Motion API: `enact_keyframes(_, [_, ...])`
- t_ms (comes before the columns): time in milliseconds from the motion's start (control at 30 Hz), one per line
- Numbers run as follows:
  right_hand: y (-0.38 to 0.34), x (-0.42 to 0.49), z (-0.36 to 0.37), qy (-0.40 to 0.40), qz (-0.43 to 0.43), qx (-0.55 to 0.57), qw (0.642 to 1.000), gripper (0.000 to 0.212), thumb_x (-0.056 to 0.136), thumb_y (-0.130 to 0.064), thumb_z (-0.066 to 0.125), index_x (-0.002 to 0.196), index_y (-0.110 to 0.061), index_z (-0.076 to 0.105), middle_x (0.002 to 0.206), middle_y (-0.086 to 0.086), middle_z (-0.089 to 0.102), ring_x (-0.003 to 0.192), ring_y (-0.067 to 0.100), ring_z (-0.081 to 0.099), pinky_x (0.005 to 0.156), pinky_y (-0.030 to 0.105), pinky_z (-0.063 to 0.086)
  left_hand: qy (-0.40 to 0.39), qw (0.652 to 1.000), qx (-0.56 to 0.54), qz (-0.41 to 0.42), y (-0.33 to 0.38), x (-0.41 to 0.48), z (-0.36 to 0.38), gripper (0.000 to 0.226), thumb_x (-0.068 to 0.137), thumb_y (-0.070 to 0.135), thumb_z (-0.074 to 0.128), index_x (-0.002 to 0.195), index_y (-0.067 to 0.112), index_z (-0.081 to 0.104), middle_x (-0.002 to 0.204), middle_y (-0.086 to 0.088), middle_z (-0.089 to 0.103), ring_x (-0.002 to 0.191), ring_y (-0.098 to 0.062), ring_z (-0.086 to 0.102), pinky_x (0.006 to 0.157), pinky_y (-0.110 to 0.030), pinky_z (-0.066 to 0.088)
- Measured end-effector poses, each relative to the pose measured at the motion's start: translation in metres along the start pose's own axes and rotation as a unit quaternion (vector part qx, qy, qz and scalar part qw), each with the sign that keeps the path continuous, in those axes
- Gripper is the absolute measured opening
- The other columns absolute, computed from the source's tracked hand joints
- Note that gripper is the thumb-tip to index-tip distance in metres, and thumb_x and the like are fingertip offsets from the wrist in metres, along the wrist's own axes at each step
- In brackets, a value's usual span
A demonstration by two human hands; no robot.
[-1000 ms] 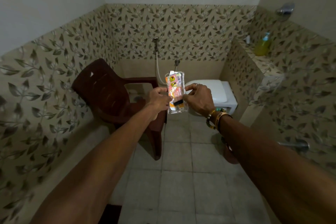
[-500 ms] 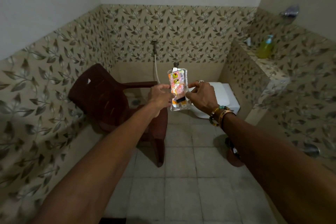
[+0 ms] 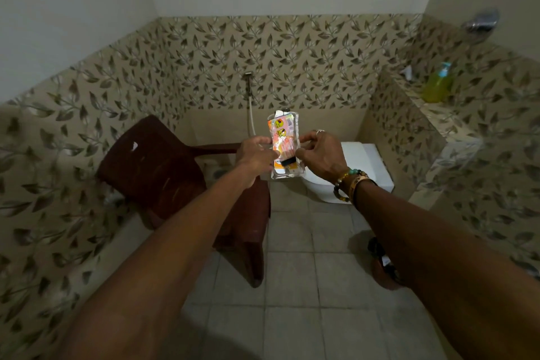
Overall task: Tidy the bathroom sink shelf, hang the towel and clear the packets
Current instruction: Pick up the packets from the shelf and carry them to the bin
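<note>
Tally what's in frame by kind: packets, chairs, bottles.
Packets: 1, the packet, pinched between left hand and right hand
Chairs: 1, brown chair
Bottles: 1, yellow pump bottle on the tiled ledge
Total: 3

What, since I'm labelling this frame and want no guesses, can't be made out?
Head view only.
Packet: print too small and blurred; left hand and right hand cover its middle edges.
Dark object on the floor: mostly hidden behind the right forearm.
Small white item beside the yellow bottle on the ledge: too small and blurred.
Metal fixture, upper right: blurred.
</note>
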State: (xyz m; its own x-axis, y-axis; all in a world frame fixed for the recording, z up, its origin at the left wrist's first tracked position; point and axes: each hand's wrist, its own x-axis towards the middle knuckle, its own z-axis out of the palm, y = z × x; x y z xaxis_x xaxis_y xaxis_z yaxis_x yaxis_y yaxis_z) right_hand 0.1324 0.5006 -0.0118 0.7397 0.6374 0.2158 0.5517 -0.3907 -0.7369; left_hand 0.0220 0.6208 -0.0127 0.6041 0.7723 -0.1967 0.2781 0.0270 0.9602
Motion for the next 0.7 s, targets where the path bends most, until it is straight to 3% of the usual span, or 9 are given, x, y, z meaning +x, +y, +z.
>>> enact_keyframes(100, [0.009,0.023,-0.005,0.005,-0.008,0.008,1.000,0.026,0.077,-0.020,0.074,0.102,-0.009,0.072,0.078,0.001,0.071,0.075,0.019,0.069,0.074,0.037,0.058,0.011,1.000,0.003,0.004,0.008,0.021,0.014,0.039,0.083,0.000,0.076,0.119,0.008,0.063,0.110,-0.017,0.069,0.076,-0.019,0.066,0.074,-0.037,0.061])
enact_keyframes(233, [0.027,0.040,-0.005,-0.006,-0.010,0.025,1.000,0.017,0.076,-0.018,0.074,0.092,-0.014,0.072,0.071,0.000,0.070,0.070,0.017,0.070,0.072,0.037,0.059,0.024,1.000,0.000,-0.013,0.006,0.036,0.029,0.040,0.082,-0.001,0.076,0.120,0.005,0.063,0.108,-0.018,0.070,0.077,-0.022,0.066,0.080,-0.043,0.061])
enact_keyframes(400, [0.046,0.062,-0.004,-0.014,-0.001,0.028,1.000,0.021,0.076,-0.017,0.075,0.096,-0.011,0.073,0.080,0.007,0.075,0.074,0.022,0.071,0.073,0.043,0.059,0.033,0.999,0.008,-0.022,0.005,0.054,0.046,0.039,0.082,0.000,0.077,0.119,0.007,0.064,0.107,-0.016,0.070,0.081,-0.023,0.068,0.079,-0.041,0.061])
enact_keyframes(533, [0.056,0.074,-0.003,-0.009,0.013,0.037,0.999,0.021,0.075,-0.016,0.075,0.095,-0.011,0.073,0.080,0.007,0.074,0.075,0.022,0.071,0.074,0.044,0.059,0.017,1.000,-0.005,-0.022,0.006,0.067,0.054,0.040,0.083,-0.003,0.075,0.120,0.005,0.063,0.110,-0.020,0.070,0.091,-0.031,0.071,0.085,-0.048,0.060])
enact_keyframes(700, [0.061,0.094,0.007,-0.006,0.019,0.032,0.999,0.020,0.076,-0.016,0.075,0.095,-0.009,0.073,0.085,0.007,0.075,0.078,0.023,0.071,0.075,0.044,0.060,0.011,1.000,0.003,-0.028,0.003,0.096,0.056,0.039,0.083,-0.001,0.075,0.120,0.005,0.063,0.111,-0.019,0.070,0.083,-0.025,0.068,0.081,-0.043,0.061])
